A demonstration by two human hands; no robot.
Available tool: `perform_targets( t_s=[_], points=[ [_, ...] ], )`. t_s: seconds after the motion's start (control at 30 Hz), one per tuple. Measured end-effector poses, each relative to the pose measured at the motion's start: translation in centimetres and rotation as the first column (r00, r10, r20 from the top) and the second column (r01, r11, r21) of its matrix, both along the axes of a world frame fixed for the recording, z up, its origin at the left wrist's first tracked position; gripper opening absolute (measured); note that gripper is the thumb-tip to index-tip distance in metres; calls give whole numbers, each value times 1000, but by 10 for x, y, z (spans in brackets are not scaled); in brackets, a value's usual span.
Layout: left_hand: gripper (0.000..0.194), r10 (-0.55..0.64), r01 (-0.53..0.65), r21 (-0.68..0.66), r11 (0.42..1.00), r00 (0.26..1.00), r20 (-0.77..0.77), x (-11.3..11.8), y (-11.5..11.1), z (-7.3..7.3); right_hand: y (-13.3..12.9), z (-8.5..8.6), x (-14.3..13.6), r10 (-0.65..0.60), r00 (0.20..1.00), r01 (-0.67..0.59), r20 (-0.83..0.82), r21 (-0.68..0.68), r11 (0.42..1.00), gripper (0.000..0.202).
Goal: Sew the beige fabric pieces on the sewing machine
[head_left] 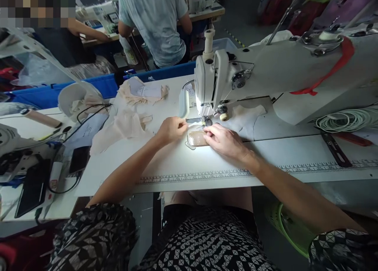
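Under the lit head of a white sewing machine [203, 78], a pale strip of fabric [195, 126] runs to the presser foot. My left hand [172, 130] is closed, its thumb and forefinger pinching the strip's left end. Just right of the needle area, my right hand [226, 140] is closed too, fingertips together close to the presser foot; what they pinch is too small to make out. A tan, shiny plate [197, 138] lies on the bed below the strip, beside the right fingertips.
Beige fabric pieces [118, 127] lie to the left, and another pale piece [246, 117] is behind my right hand. A printed ruler [201, 177] follows the table's front edge. Dark thread snips [335, 149] and coiled cord [348, 119] are at right. Two people sit ahead.
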State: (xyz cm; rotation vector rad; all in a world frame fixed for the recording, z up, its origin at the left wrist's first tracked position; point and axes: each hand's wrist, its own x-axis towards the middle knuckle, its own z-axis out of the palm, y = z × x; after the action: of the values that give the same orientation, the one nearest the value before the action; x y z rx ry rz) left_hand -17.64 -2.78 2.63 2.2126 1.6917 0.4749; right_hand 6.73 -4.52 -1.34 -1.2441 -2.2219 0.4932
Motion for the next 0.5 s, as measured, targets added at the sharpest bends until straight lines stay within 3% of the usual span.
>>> perform_targets(
  t_s=[0.1, 0.2, 0.27, 0.4, 0.5],
  points=[
    [27, -24, 54, -102, 993, 961, 275, -8, -17, 9, -2, 6, -17, -50, 997, 57, 67, -114, 992, 28],
    [29, -4, 47, -96, 994, 915, 404, -12, -40, 12, -4, 16, -36, -100, 988, 121, 117, -187, 975, 42],
    [30, 40, -2, -84, 996, 890, 455, -15, -56, 10, -7, 22, -45, -87, 991, 105, 99, -185, 977, 39],
    [33, 186, -132, -144, 981, 856, 482, -31, -82, -1, -14, 28, -37, 67, 996, -75, -65, -124, 989, 31],
    [28, 207, -135, -229, 964, 920, 333, -50, -96, -8, -12, 24, -21, 204, 969, -216, -137, -77, 973, 19]
  ],
)
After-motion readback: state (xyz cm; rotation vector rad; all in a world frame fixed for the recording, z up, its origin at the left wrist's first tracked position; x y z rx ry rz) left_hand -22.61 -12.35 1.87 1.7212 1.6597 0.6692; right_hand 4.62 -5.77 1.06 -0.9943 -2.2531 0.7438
